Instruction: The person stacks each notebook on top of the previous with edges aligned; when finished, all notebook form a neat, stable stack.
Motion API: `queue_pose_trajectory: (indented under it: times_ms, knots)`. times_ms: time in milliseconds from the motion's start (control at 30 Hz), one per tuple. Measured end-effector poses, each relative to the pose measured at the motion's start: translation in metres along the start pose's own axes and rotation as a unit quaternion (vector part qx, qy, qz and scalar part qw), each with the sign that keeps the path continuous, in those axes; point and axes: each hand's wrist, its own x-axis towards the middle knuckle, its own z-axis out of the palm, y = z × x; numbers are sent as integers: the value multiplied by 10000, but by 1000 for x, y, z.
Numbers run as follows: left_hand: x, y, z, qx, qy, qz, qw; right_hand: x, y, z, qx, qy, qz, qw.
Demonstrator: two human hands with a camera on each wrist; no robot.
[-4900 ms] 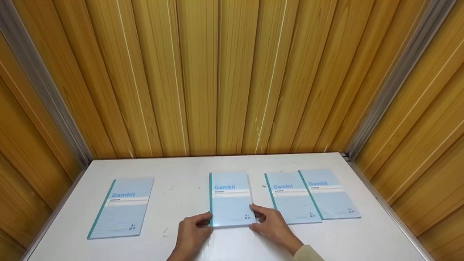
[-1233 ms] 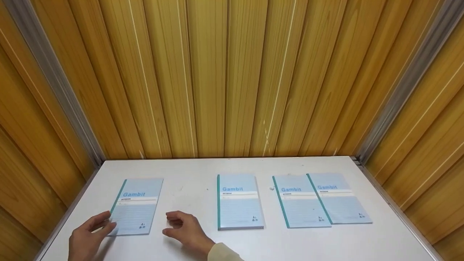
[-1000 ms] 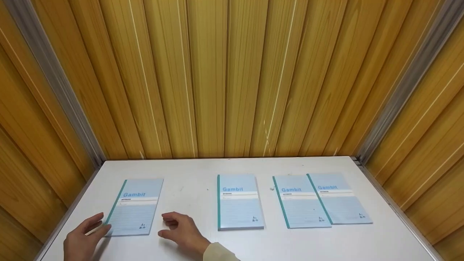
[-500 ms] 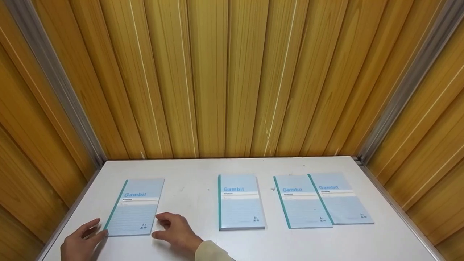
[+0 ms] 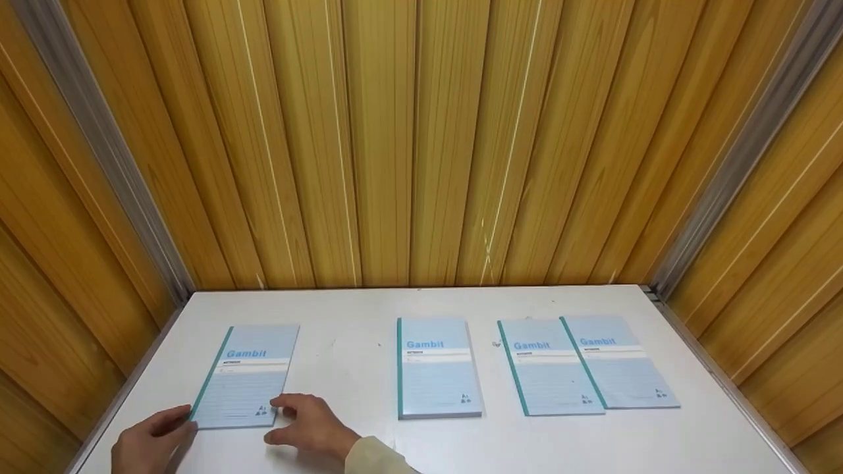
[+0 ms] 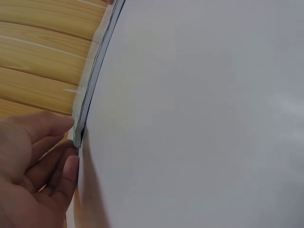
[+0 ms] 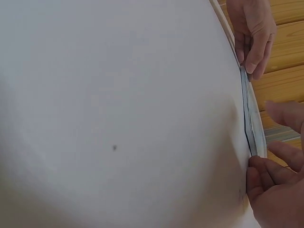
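Note:
A light-blue "Gambit" notebook (image 5: 247, 382) with a green spine lies flat at the left of the white table. My left hand (image 5: 148, 441) is at its lower left corner, index finger against the spine and thumb by the bottom edge. At the lower right corner is my right hand (image 5: 313, 424), its index fingertip over the notebook's right edge and the thumb apart from it. Edge-on, the notebook (image 6: 97, 69) appears beside my left hand (image 6: 38, 166) in the left wrist view. The right wrist view has the notebook (image 7: 249, 114) between both hands.
A thicker notebook or stack (image 5: 438, 375) lies mid-table. To its right, a notebook (image 5: 550, 375) sits against or slightly under another notebook (image 5: 619, 368). Wood-patterned panels (image 5: 382, 145) with metal corner posts enclose the white table (image 5: 349, 329) behind and at both sides.
Both hands have left the middle notebook and moved to the left one. Over the last second the right hand has come leftward to its edge, while the left hand has lowered slightly at the spine corner.

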Motion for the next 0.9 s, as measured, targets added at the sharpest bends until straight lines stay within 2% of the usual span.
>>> queue_pose_trajectory:
  times_ms: [267,433,600,767,900]
  knots:
    - [1,-1,-2,-124,-194,-248,9994,0,2,4,127,27,-40,9999]
    - [5,-2,-2,-445,-245,-558,9971,0,4,4,480,268,-58,9985]
    - [9,-6,-2,-851,-460,-714,9927,1,5,2,853,621,23,9944]
    - [9,-7,-3,-1100,-753,-783,9880,2,9,0,1118,753,102,9908]
    - [7,-7,-5,-1073,-976,-807,9861,1,11,-1,1275,840,134,9882]
